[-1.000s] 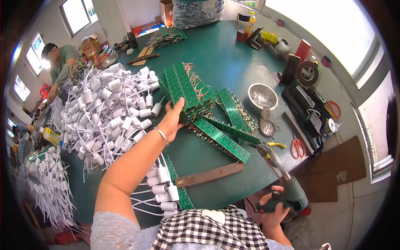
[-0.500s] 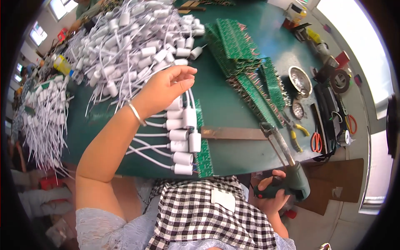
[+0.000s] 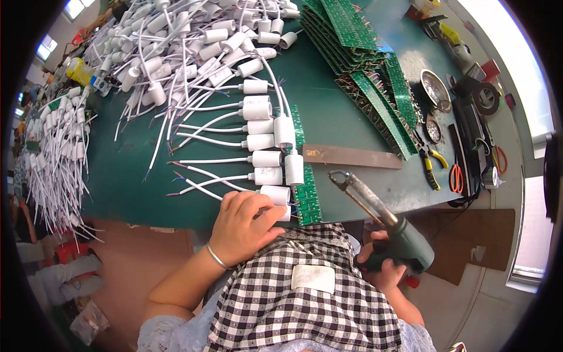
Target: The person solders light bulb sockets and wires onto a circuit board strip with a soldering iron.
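My left hand (image 3: 243, 226), a bracelet at its wrist, has its fingers bent round the nearest white cylinder (image 3: 285, 213) of a row, at the table's front edge. The fingers cover most of that piece. Thin coloured wires join the cylinder's end to a narrow green circuit board strip (image 3: 309, 202). More white cylinders with cables (image 3: 267, 176) lie along the strip, and two rest across it with their cables running away from me. In my right hand (image 3: 384, 264) is a dark green soldering gun (image 3: 410, 246), held past the table edge, its metal tip pointing up and left.
A flat metal bar (image 3: 352, 156) lies right of the strip. Beyond are stacked circuit boards (image 3: 352, 29) and a large heap of white cabled cylinders (image 3: 193, 41). At the right are a metal bowl (image 3: 434, 88), yellow-handled pliers (image 3: 433, 170), red-handled scissors (image 3: 456, 178) and black tape (image 3: 486, 98).
My left hand has come back from the far end of the row to the nearest cylinder and closed there. The soldering gun stays in my right hand, its tip slightly more to the left.
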Available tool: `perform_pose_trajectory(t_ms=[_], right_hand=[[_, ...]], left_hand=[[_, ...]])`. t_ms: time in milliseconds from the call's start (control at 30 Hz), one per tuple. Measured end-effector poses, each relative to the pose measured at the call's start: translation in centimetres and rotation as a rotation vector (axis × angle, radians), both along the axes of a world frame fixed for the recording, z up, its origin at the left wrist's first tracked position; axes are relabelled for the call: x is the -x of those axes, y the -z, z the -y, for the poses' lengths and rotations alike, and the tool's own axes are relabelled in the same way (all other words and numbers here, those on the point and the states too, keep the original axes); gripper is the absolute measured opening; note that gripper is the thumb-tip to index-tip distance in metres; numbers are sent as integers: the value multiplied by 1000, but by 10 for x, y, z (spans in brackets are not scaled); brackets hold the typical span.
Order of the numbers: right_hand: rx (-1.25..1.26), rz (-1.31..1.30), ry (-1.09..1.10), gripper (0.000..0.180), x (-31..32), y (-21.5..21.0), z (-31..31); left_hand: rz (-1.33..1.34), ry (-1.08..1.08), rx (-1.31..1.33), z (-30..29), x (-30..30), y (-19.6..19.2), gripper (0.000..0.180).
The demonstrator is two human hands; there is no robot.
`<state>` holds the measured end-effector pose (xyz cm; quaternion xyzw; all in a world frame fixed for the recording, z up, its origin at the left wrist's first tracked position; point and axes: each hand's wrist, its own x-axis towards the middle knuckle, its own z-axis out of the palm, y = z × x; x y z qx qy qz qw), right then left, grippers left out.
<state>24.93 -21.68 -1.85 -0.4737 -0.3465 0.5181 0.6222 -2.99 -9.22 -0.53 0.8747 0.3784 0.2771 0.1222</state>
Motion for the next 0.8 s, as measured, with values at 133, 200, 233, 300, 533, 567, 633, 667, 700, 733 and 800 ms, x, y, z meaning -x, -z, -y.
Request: perform_pose_trajectory(t_ms=[133,200,233,300,533,567,633,667,700,733,800], right_hand=[[85,3,-103,66,-11,3,18],[98,-15,-97,65,-9,3,18],[108,18,-33,67,-6,3,17],[123,46,32,68,-4,2,14],[143,130,-120,63,-14,-6,13],[88,107,-93,62,-12,-1,12],[32,82,-64,60,-11,3,11],[28,75,-84,59,-11,3,11],[24,68,-103,59,-12,3,10],[23,68,-101,59,-12,3,11],[11,96,-113,61,-12,3,14]], left_hand=[[-10,44,28,-4,-2,2,40],[-13,63,12,-5,-5,3,39],[-15,45,-17,-5,-7,1,36],[-19,47,-23,-4,-10,-1,37],[216,-12,96,4,-8,8,41],[165,-27,120,8,-6,5,39],[141,-11,154,10,-5,3,39],[121,1,192,10,-4,3,38],[137,52,168,10,-5,6,33],[136,54,167,9,-5,7,33],[88,70,50,8,-6,7,27]])
